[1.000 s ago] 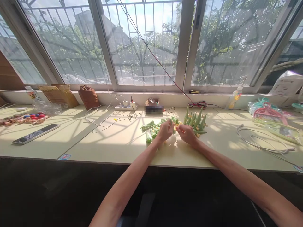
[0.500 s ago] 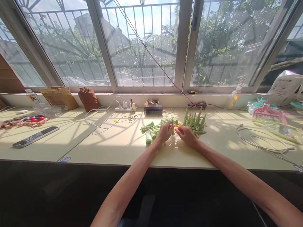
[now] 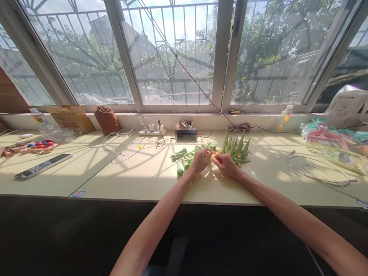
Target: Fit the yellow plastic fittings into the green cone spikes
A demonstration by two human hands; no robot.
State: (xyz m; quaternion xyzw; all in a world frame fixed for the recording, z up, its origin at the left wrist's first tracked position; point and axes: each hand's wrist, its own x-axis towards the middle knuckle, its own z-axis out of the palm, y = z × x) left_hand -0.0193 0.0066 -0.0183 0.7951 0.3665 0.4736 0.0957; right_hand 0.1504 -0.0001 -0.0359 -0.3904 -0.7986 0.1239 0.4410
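The left hand (image 3: 201,160) and right hand (image 3: 226,164) curl nearly closed, hold unclear, beside pointed, plastic-looking green cones (image 3: 245,150), probably light, best pinched mid-body.

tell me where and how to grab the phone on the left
Probably best by its two long edges near the middle, reaching down from above: the phone lies flat, dark face up, thin and much longer than it is wide.
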